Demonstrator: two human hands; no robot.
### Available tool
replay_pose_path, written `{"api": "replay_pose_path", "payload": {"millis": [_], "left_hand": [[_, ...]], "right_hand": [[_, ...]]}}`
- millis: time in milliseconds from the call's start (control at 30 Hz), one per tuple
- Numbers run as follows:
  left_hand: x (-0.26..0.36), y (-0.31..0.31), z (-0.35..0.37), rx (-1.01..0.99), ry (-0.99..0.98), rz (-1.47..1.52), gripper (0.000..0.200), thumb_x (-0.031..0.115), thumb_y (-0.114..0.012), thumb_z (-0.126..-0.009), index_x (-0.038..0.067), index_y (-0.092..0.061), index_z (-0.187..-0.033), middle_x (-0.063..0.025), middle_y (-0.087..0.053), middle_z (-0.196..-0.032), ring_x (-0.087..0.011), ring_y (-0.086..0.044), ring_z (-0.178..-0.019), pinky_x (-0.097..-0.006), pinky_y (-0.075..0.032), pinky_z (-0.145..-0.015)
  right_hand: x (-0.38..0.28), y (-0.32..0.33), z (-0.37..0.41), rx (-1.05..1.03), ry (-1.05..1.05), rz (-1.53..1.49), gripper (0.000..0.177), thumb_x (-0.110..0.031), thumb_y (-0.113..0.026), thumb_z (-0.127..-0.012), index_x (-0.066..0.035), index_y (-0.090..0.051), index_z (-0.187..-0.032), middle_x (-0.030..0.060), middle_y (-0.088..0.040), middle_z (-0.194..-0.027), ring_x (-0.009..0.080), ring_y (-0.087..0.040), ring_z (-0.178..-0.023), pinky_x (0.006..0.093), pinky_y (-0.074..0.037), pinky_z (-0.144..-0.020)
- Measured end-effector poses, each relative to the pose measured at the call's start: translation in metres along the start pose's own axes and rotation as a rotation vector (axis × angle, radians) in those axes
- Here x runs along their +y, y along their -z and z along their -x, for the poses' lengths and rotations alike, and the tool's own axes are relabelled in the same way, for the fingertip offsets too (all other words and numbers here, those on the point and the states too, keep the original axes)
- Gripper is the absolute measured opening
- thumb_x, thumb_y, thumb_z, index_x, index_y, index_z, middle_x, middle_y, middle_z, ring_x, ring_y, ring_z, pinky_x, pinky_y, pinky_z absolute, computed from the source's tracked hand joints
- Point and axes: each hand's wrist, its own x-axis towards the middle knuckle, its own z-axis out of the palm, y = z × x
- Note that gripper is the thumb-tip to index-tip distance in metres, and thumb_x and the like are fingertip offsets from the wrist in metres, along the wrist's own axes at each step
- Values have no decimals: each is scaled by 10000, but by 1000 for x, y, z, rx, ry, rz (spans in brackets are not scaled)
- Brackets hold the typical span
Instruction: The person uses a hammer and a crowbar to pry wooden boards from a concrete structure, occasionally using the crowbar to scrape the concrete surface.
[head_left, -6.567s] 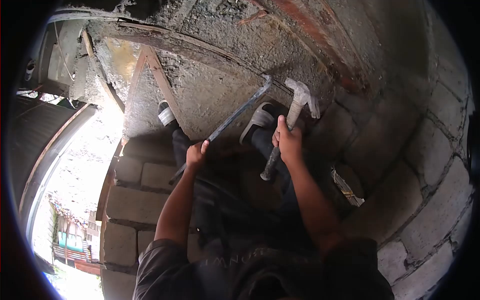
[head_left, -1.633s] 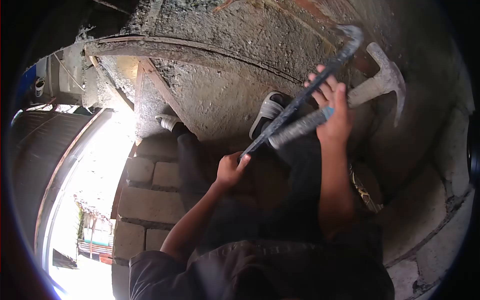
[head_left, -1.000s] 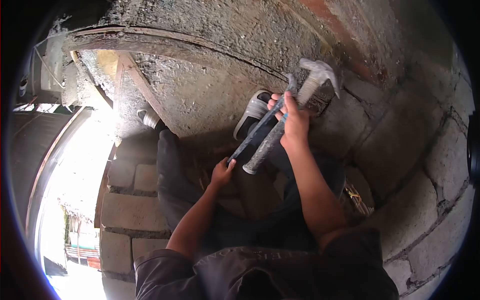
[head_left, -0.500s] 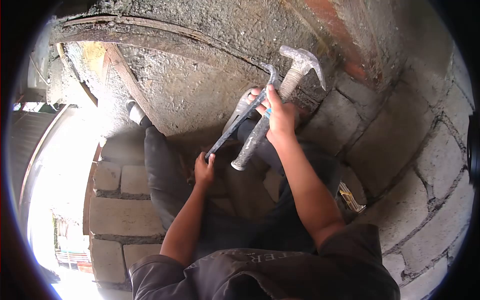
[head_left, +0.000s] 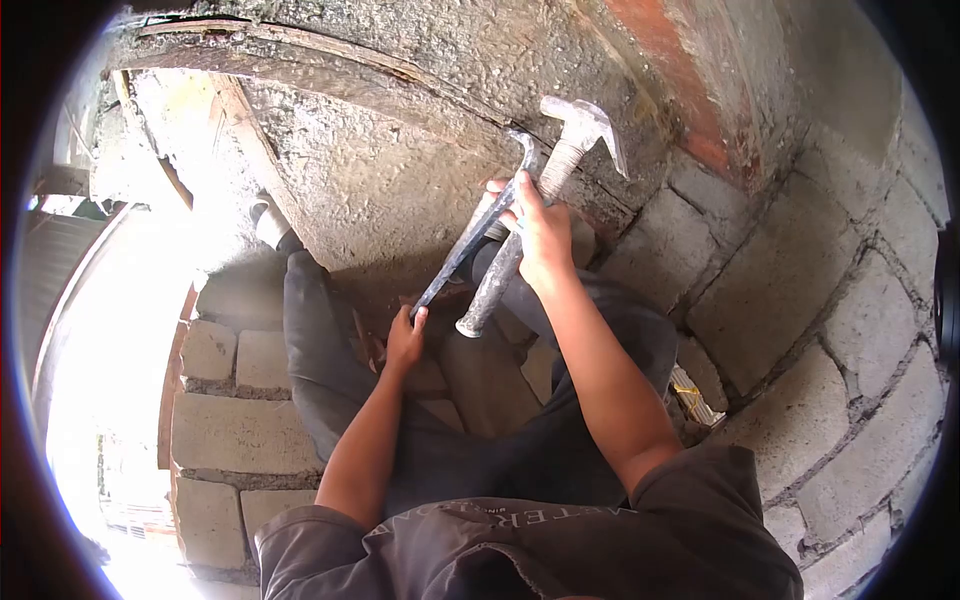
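My left hand (head_left: pixel 404 340) is closed around the lower end of a dark pry bar (head_left: pixel 452 262) with a bent upper tip. The bar slants up and to the right, towards the wooden beam. A worn, cement-spattered claw hammer (head_left: pixel 492 285) is in my right hand (head_left: pixel 545 240), its head up and its butt end down. The hammer lies beside the bar, with a gap between them lower down. Fingertips of my right hand also reach onto the upper part of the bar. My right palm hides the middle of the hammer's handle.
A rough cement surface (head_left: pixel 400 190) with a curved wooden beam (head_left: pixel 300 75) is in front of me. Block walls stand at right (head_left: pixel 780 280) and left (head_left: pixel 245 432). Bundled sticks (head_left: pixel 697 398) lie by my right leg. Bright light enters at left.
Both hands keep their holds. The hammer and the bar's upper end have shifted slightly left in view. The surroundings have shifted a little too.
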Motion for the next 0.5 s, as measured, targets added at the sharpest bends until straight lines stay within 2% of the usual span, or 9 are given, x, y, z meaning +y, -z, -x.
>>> {"api": "replay_pose_path", "payload": {"millis": [67,200,267,433,500], "left_hand": [[-5,-3,-5,-30,-3,23,601,570,-455,-950,-27,-513,-918,-282,-567,-887,-469,-546,-885,-480,-426,-784],[-17,3,-23,76,-47,18,569,540,-469,-955,-26,-526,-937,-286,-579,-905,-478,-547,-907,-488,-426,-793],[-25,12,-31,158,-114,-65,504,481,-510,-956,-22,-530,-971,-273,-591,-931,-470,-547,-901,-504,-426,-788],[-15,29,-35,119,-100,-241,524,518,-499,-944,-4,-533,-986,-252,-595,-983,-449,-547,-935,-514,-432,-808],[-7,26,-27,103,-68,-254,527,522,-500,-940,-2,-534,-981,-253,-596,-980,-452,-549,-936,-519,-432,-807]], "right_hand": [[2,-3,1,-5,1,31,372,-332,-609,-957,38,-632,-982,173,-691,-984,239,-691,-870,347,-547,-796],[9,-12,-3,-17,0,69,372,-342,-595,-965,27,-634,-998,171,-694,-995,238,-690,-888,347,-537,-822],[10,-14,-4,-36,15,46,387,-353,-577,-973,29,-629,-1011,173,-695,-1004,247,-690,-909,356,-532,-839],[11,-2,-3,-99,50,59,440,-356,-546,-990,65,-574,-1116,210,-668,-1084,301,-664,-1020,409,-539,-865],[10,5,5,11,157,157,416,-322,-548,-993,79,-599,-1092,188,-662,-1054,259,-668,-940,369,-567,-804]]}}
